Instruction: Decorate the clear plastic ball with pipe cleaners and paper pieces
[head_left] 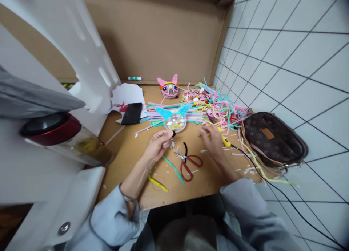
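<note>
My left hand (159,144) is pinched closed on a small curled black pipe cleaner (173,133). Just beyond its fingertips a round clear ornament (174,123) with blue fuzzy horns lies against a row of pipe cleaners (195,117). My right hand (212,139) is closed around a yellow-handled soldering iron (226,142), whose thin tip points left. Between my hands lie red-handled scissors (187,167), open, with a black pipe cleaner strip (185,149) across them. A teal pipe cleaner (174,169) and a yellow one (158,182) rest nearer me.
A finished-looking pink-horned ornament (169,89) stands at the back. Tangled pipe cleaners (218,104) are heaped beside a brown handbag (272,138). A phone (132,113) lies on white paper (129,94). A red-lidded jar (65,134) stands left; a black cord (261,174) runs right.
</note>
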### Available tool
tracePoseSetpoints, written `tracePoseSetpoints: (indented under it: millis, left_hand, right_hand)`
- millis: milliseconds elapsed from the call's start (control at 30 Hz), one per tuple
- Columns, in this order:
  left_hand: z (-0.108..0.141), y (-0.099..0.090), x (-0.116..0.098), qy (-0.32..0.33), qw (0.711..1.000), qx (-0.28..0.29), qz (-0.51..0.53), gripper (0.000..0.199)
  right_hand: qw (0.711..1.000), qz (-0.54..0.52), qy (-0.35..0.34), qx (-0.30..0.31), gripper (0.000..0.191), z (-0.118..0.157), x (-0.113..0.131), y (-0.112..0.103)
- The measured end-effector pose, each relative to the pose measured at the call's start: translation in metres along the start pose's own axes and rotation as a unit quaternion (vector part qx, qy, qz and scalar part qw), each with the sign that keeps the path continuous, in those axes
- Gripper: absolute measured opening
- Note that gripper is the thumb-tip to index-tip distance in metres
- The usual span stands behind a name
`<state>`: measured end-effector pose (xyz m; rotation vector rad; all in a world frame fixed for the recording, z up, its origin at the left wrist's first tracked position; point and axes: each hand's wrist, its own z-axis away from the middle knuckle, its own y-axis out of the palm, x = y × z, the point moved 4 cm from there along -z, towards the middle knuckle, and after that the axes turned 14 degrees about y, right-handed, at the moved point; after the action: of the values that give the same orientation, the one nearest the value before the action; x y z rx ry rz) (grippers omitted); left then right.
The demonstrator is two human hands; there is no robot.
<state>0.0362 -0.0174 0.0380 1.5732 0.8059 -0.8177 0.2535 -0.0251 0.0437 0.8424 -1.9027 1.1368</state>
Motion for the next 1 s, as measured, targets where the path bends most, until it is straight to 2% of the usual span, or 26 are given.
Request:
tracePoseSetpoints:
  millis: [33, 67, 133, 200, 267, 333, 400, 533, 600, 700, 833, 900, 1000]
  left_hand:
    - [0.000, 0.000, 0.000, -0.001, 1.000, 0.001, 0.004, 0.039]
    - [0.000, 0.001, 0.000, -0.001, 1.000, 0.001, 0.007, 0.040]
    - [0.000, 0.001, 0.001, -0.002, 1.000, 0.000, 0.011, 0.042]
    - [0.001, 0.001, 0.001, -0.003, 1.000, -0.002, 0.015, 0.043]
    - [0.001, 0.001, 0.001, -0.005, 1.000, -0.002, 0.020, 0.043]
    - [0.000, 0.001, -0.001, -0.003, 1.000, 0.001, 0.027, 0.044]
    - [-0.001, 0.000, -0.003, 0.004, 0.999, -0.001, 0.032, 0.044]
    - [-0.003, -0.002, -0.007, 0.009, 0.999, -0.018, 0.041, 0.044]
    - [-0.005, -0.004, -0.008, 0.014, 0.998, -0.027, 0.049, 0.043]
    - [-0.007, -0.009, -0.010, 0.022, 0.998, -0.033, 0.057, 0.042]
    - [-0.012, -0.017, -0.011, 0.035, 0.997, -0.040, 0.061, 0.046]
    - [-0.015, -0.021, -0.012, 0.035, 0.996, -0.044, 0.068, 0.048]
    - [-0.017, -0.024, -0.011, 0.030, 0.995, -0.040, 0.088, 0.046]
  right_hand:
    - [0.998, 0.046, 0.013, -0.030, 0.033, -0.001, -0.007, -0.017]
    - [0.980, 0.184, 0.048, -0.058, 0.037, -0.002, -0.014, -0.031]
    - [0.906, 0.407, 0.116, -0.017, 0.043, -0.005, -0.027, -0.046]
    - [0.848, 0.510, 0.142, 0.029, 0.044, -0.007, -0.033, -0.051]
    - [0.829, 0.533, 0.161, 0.048, 0.042, -0.011, -0.036, -0.049]
    - [0.833, 0.514, 0.199, 0.048, 0.038, -0.016, -0.038, -0.048]
    - [0.850, 0.471, 0.231, 0.040, 0.034, -0.019, -0.037, -0.051]
    - [0.912, 0.346, 0.218, -0.033, 0.028, -0.013, -0.016, -0.064]
    - [0.944, 0.248, 0.210, -0.057, 0.030, -0.007, 0.001, -0.064]
    - [0.982, 0.110, 0.144, -0.054, 0.034, -0.006, 0.033, -0.042]
    - [0.992, 0.071, 0.034, -0.098, 0.035, -0.019, 0.063, 0.005]
    - [0.991, 0.071, -0.009, -0.116, 0.029, -0.025, 0.065, 0.026]
    - [0.984, 0.079, -0.044, -0.155, 0.023, -0.025, 0.054, 0.038]
